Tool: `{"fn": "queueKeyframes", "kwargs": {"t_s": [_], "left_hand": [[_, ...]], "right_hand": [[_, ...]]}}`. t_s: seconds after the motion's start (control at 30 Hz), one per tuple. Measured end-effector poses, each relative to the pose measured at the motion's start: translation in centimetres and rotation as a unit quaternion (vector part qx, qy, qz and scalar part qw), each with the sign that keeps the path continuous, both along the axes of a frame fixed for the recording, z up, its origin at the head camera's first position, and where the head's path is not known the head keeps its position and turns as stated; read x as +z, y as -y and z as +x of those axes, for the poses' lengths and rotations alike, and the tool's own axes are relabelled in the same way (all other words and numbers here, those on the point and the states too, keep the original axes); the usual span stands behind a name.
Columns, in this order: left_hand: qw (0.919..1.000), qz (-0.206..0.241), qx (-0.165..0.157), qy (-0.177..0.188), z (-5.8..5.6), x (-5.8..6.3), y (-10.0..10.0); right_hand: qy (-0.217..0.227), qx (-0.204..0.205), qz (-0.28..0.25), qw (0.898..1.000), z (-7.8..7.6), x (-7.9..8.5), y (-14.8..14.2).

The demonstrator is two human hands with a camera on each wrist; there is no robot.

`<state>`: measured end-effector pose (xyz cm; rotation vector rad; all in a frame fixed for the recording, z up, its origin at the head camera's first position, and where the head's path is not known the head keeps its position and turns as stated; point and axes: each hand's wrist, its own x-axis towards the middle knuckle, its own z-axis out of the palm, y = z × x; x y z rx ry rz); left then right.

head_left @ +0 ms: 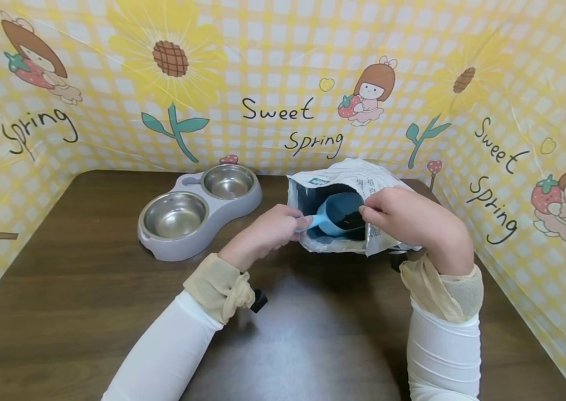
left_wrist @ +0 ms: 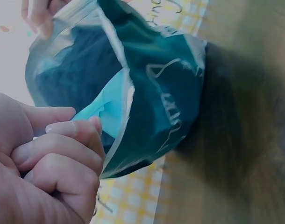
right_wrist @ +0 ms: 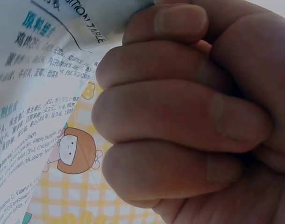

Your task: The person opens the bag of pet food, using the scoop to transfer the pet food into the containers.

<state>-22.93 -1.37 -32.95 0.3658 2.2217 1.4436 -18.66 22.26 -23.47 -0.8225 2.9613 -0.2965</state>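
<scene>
My left hand (head_left: 279,225) pinches the handle of a light blue scoop (head_left: 330,216). The scoop's bowl lies within the mouth of a pet food bag (head_left: 388,177), with some dark contents showing in the bowl. In the left wrist view the bag's teal side (left_wrist: 156,102) faces me and the scoop's handle end (left_wrist: 105,105) sticks out between thumb and fingers. With curled fingers, my right hand (head_left: 408,214) grips the right edge of the bag's opening. Printed text on the bag's white panel (right_wrist: 35,93) fills the left of the right wrist view.
A grey double pet bowl stand (head_left: 188,245) with two metal bowls (head_left: 175,216) stands left of the bag on the dark wood table (head_left: 87,289). Yellow checked cloth (head_left: 273,67) with printed figures rises behind and at both sides.
</scene>
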Motion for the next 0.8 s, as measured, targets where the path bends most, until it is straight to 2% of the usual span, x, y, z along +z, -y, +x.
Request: {"fn": "queueKeyframes", "kwargs": {"t_s": [0.13, 0.3, 0.4, 0.57, 0.8], "left_hand": [[0.9993, 0.031, 0.001, 0.023, -0.4, 0.4, 1.1], [0.9973, 0.056, -0.027, 0.039, -0.7, 0.6, 2.3], [0.9965, 0.059, -0.039, 0.045, -0.9, 0.7, 3.1], [0.9961, 0.060, -0.037, 0.052, -1.1, 1.1, 4.5], [0.9956, 0.064, -0.045, 0.052, -1.2, 1.7, 5.1]], "right_hand": [[0.003, -0.013, -0.004, 1.000, 0.1, 0.1, -0.1], [0.002, -0.010, -0.001, 1.000, 0.1, 0.2, -0.1], [-0.011, -0.014, 0.001, 1.000, 0.0, 0.2, -0.3], [-0.038, -0.028, -0.002, 0.999, 0.0, 0.2, -0.7], [-0.048, -0.039, -0.007, 0.998, -0.1, 0.2, -1.0]]}}
